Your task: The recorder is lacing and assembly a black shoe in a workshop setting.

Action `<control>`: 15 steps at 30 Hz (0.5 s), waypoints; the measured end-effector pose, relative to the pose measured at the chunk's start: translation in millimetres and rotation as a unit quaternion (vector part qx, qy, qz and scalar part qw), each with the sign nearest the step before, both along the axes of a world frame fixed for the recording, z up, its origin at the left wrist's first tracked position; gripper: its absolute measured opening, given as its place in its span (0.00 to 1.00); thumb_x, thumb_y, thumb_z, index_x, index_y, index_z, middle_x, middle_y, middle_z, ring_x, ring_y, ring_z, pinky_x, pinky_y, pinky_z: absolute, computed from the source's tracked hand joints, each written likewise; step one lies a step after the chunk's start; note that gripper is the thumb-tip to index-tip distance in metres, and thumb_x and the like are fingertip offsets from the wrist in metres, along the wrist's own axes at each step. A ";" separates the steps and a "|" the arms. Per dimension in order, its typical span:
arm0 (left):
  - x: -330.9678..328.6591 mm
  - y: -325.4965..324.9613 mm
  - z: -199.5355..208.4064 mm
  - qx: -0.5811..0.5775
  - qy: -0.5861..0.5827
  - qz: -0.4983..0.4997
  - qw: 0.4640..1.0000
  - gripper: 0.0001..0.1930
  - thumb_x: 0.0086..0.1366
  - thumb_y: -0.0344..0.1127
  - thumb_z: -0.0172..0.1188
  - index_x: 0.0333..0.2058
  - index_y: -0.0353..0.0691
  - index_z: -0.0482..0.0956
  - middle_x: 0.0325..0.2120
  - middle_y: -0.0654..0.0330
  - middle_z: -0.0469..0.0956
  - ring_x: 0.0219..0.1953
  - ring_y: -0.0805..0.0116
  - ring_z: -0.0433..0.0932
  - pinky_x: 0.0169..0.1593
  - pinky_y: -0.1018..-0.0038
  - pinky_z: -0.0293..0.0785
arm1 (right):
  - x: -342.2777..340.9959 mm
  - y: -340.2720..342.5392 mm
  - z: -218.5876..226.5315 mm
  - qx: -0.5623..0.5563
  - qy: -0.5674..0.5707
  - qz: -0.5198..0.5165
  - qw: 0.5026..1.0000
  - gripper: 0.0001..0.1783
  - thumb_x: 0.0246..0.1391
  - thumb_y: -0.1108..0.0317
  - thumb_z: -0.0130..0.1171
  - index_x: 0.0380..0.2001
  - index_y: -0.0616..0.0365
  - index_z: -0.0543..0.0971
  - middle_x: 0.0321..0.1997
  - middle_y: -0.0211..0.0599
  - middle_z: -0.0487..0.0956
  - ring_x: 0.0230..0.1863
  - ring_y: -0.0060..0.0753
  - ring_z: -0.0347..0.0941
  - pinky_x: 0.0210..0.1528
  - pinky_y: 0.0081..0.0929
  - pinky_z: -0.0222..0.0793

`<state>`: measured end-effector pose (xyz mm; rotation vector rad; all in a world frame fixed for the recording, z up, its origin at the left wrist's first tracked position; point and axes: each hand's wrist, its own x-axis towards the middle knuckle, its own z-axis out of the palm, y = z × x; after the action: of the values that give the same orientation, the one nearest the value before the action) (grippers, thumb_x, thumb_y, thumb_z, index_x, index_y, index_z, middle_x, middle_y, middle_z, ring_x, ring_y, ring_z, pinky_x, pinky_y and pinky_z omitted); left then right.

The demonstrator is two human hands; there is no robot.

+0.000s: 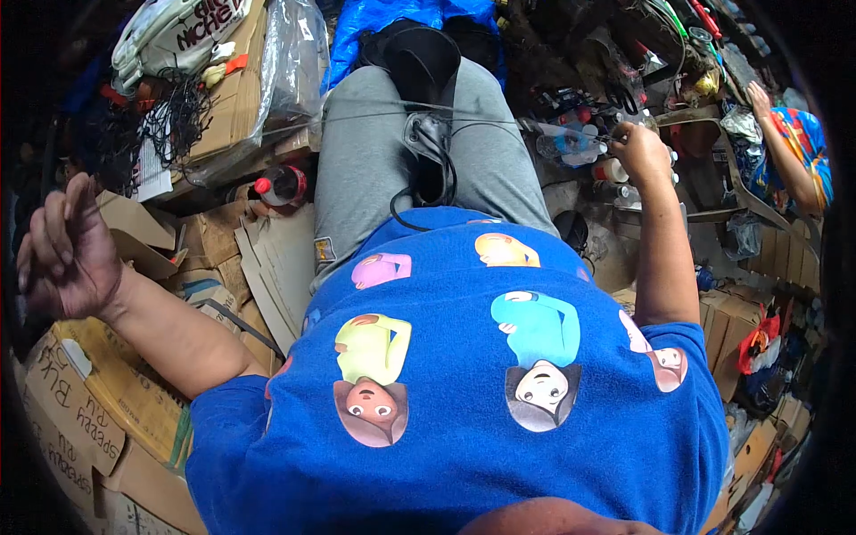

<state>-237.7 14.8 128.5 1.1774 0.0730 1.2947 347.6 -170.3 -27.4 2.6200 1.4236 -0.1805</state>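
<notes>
plainly, the black shoe (428,141) sits between the thighs, long axis running away from the body, opening toward the lap. the right hand (644,153), nearer, pinches the dark thread (490,121) out to its right, crosswise; the left hand (69,250) is raised, half-curled, its hold unclear.

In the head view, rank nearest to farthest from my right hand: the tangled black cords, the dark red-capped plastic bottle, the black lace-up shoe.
From your right hand:
1. Black lace-up shoe, upper centre.
2. Dark red-capped plastic bottle, left of the shoe.
3. Tangled black cords, far upper left.
</notes>
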 end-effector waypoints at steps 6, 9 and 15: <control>-24.6 15.4 -19.4 -0.092 0.029 0.015 0.995 0.08 0.53 0.36 0.64 0.22 0.43 0.74 0.19 0.67 0.62 0.29 0.70 0.63 0.56 0.59 0.54 | 80.7 -48.4 -50.1 0.012 0.117 -0.099 0.988 0.16 0.49 0.55 0.63 0.33 0.57 0.81 0.29 0.42 0.82 0.34 0.40 0.79 0.36 0.36 0.71; -60.6 40.2 -62.6 -0.049 0.307 0.321 0.894 0.11 0.60 0.35 0.59 0.35 0.32 0.79 0.37 0.56 0.73 0.44 0.63 0.72 0.52 0.66 0.65 | 124.3 -74.2 -83.8 0.114 0.333 -0.201 0.914 0.14 0.52 0.57 0.62 0.30 0.59 0.81 0.24 0.36 0.80 0.28 0.30 0.76 0.30 0.27 0.69; 109.8 -39.6 -89.5 0.127 0.532 0.252 0.798 0.10 0.57 0.29 0.62 0.39 0.37 0.80 0.36 0.61 0.78 0.38 0.72 0.75 0.43 0.78 0.70 | 103.5 -81.7 -60.1 0.420 0.568 -0.425 0.566 0.19 0.62 0.66 0.44 0.56 0.47 0.70 0.55 0.26 0.75 0.52 0.26 0.73 0.50 0.32 0.65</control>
<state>-127.9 -24.7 39.0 2.1069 1.1343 0.9189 451.1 -252.0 -87.5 3.9616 -0.1928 -2.0755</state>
